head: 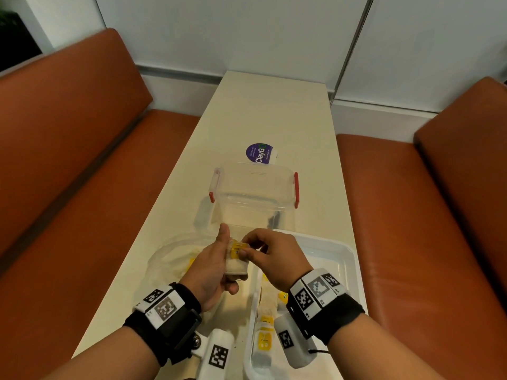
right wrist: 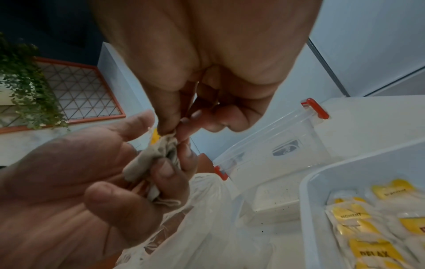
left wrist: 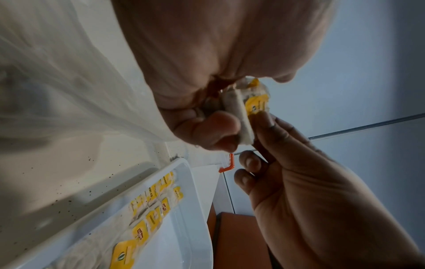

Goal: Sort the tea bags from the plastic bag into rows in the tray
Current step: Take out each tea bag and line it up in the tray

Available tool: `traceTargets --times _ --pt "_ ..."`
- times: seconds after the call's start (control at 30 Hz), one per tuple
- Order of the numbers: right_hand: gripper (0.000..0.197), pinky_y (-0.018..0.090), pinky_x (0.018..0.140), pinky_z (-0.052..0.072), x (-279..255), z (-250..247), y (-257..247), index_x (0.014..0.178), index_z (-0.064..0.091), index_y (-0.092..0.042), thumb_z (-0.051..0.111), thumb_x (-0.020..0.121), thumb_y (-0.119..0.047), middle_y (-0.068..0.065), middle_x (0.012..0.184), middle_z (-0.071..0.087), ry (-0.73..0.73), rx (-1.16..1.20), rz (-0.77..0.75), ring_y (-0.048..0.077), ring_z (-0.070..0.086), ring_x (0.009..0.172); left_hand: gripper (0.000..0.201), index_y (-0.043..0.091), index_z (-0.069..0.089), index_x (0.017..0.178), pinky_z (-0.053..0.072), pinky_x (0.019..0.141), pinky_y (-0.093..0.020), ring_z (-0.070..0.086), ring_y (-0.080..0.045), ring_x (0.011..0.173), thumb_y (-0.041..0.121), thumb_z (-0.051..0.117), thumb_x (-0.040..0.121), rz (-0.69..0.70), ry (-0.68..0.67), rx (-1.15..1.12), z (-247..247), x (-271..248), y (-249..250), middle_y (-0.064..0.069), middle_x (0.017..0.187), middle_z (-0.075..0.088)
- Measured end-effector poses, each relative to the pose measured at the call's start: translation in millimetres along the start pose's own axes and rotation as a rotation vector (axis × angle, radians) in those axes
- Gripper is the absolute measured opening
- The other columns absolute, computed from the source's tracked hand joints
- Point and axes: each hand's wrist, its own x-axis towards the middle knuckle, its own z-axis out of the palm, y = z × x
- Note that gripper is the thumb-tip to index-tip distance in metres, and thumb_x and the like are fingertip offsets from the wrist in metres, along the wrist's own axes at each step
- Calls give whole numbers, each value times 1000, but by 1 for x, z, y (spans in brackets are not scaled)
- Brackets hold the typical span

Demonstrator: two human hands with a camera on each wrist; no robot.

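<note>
My left hand (head: 216, 266) holds a small bunch of tea bags (head: 236, 263) with yellow tags above the table, fingers curled around them (right wrist: 147, 167). My right hand (head: 270, 255) pinches the top tea bag (left wrist: 256, 104) of that bunch between thumb and forefinger. The white tray (head: 348, 250) lies at the right near edge, with a row of yellow-tagged tea bags (left wrist: 149, 218) along its left side (right wrist: 368, 227). The crumpled clear plastic bag (head: 170, 259) lies under my left hand, with more yellow tags showing through it.
A clear plastic box (head: 253, 187) with red clips stands just beyond my hands. A purple round sticker (head: 259, 153) lies behind it. Dark tea crumbs speckle the cream table (left wrist: 69, 182). Orange benches (head: 82, 160) flank the narrow table on both sides.
</note>
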Motion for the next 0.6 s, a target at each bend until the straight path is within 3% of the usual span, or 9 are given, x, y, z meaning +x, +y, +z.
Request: traceTargets --times 0.1,0.27,0.43,0.5,0.6 --pt "4 10 61 39 -2 -1 0 83 65 -30 69 84 -31 -19 75 60 47 32 -8 -1 52 64 74 6 59 102 29 43 -24 53 -18 58 72 41 75 22 19 -13 3 -1 2 -8 76 59" --pt "11 20 60 42 -3 -10 1 76 63 -34 71 83 -35 -24 67 61 -9 192 -12 1 48 58 68 5 55 108 28 41 -23 52 -19 58 66 46 80 58 74 -29 -3 1 2 -9 77 60" --pt "9 41 69 52 -3 -20 8 75 65 -34 71 80 -37 -14 70 64 11 271 -16 10 56 65 27 9 56 98 29 40 -21 51 -17 52 36 53 95 145 117 35 -11 2 4 -10 76 62" --pt "8 40 70 53 -4 -26 11 76 64 -34 70 79 -38 -13 71 65 33 226 -18 12 59 67 18 9 58 91 31 41 -22 52 -16 51 25 54 97 214 136 161 -16 2 7 -10 76 61" --pt "10 22 66 51 -6 -37 15 78 62 -35 70 84 -32 -14 76 64 34 39 -33 4 58 66 10 13 65 94 41 44 -22 56 -9 53 15 56 96 317 77 421 -18 -1 9 -5 70 60"
